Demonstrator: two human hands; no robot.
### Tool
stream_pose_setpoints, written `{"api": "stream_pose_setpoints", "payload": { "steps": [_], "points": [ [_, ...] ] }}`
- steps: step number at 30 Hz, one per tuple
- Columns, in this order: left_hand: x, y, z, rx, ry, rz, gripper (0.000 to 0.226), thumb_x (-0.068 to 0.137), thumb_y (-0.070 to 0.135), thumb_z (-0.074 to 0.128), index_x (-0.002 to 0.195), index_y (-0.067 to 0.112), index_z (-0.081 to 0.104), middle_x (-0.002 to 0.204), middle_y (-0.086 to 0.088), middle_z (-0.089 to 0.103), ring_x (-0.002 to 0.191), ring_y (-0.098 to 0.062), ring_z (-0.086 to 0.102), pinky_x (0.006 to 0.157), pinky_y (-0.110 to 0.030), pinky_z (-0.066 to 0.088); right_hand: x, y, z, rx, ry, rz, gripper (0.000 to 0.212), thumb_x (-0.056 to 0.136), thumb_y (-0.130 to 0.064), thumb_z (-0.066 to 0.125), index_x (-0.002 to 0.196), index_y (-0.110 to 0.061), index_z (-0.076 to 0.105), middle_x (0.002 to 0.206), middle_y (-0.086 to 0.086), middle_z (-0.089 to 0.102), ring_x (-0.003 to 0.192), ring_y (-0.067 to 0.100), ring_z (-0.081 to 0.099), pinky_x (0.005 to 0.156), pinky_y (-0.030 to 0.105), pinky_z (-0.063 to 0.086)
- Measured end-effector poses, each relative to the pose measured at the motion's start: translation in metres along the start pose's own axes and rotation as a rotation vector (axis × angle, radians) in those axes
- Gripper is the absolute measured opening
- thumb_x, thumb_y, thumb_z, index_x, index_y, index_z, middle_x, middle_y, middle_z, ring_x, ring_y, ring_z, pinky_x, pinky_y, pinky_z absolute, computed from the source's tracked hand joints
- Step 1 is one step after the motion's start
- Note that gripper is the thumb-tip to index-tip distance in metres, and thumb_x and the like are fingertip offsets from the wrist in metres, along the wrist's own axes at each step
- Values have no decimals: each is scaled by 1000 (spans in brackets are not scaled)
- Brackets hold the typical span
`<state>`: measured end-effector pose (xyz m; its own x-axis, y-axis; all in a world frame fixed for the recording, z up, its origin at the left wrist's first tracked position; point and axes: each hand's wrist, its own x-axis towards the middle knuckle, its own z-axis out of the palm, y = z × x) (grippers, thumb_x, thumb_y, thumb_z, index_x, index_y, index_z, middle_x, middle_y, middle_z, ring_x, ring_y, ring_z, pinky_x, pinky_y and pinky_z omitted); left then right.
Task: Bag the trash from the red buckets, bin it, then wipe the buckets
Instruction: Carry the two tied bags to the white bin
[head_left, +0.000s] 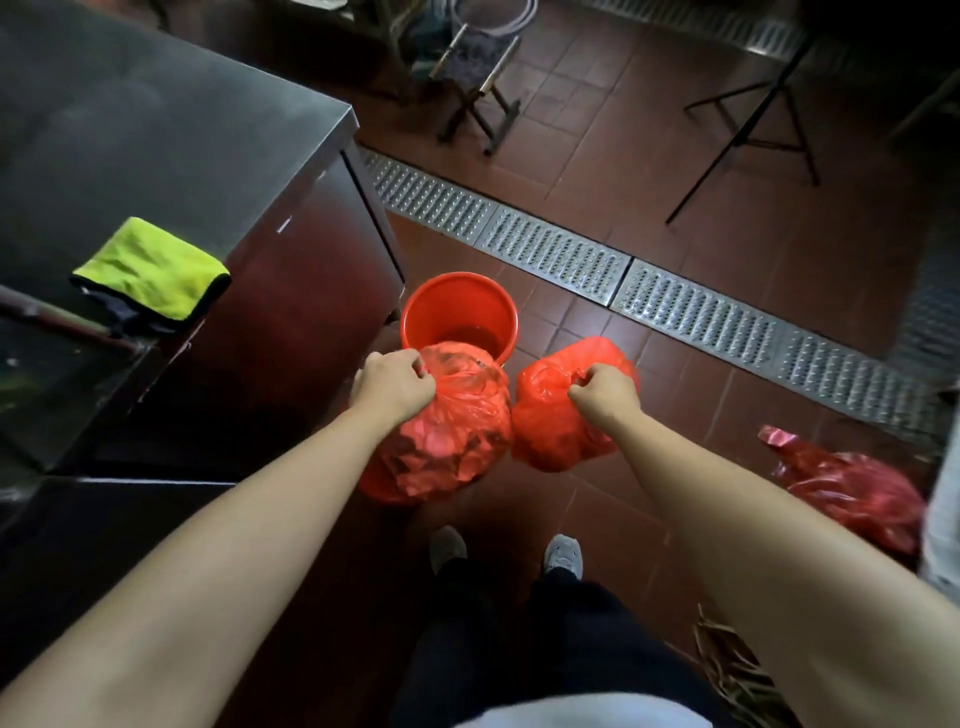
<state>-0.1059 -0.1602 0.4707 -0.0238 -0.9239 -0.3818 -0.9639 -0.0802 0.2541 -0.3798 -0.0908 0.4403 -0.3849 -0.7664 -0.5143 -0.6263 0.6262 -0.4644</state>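
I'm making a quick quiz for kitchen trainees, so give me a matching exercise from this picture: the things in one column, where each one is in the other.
Things:
1. green cloth
2. fuller red bag
3. smaller red bag
4. red bucket

Places:
A. gripped by the right hand
B. standing on the floor, open
C. lying on the steel counter
D. gripped by the left hand

Pairs: 1-C, 2-D, 3-A, 4-B

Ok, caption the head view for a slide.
Both hands, left and right, grip tied red trash bags beside an emptied red bucket.
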Motion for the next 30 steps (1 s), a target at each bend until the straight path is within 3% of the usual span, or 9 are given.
{"api": "stream_pose_setpoints", "payload": {
  "steps": [3,12,19,23,30],
  "points": [
    [-14,22,-11,-81,-61,45,10,77,37,58,78,27,61,95,-9,69,103,-33,58,90,-40,50,-24,7,-28,12,73,-48,20,90,-26,61,96,-9,68,102,16,72,101,35,64,81,35,48],
    [-32,76,-18,36,-92,386,20,86,40,62,97,24,68,102,-15,66,106,-35,57,90,-39,49,-99,23,-62,78,333,64,16,91,-27,59,88,-11,64,102,17,70,99,38,63,75,36,45],
    [-74,93,-34,213,-102,770,22,84,37,57,93,21,68,94,-11,66,101,-33,55,84,-39,46,-181,35,-48,126,487,286,20,88,-30,61,95,-12,64,107,18,69,102,37,63,82,38,48],
    [-113,93,-45,270,-117,888,20,85,35,55,89,19,68,90,-11,65,95,-32,57,82,-39,51,-233,45,-39,193,580,377,21,89,-26,61,97,-7,67,109,20,69,104,37,63,86,37,48],
    [-203,84,-42,293,-39,1132,17,92,22,54,93,19,72,89,-10,68,95,-31,54,79,-39,48,-339,76,-16,277,671,390,15,84,-25,66,91,-13,72,101,14,72,99,34,65,82,37,50]
  ]
}}
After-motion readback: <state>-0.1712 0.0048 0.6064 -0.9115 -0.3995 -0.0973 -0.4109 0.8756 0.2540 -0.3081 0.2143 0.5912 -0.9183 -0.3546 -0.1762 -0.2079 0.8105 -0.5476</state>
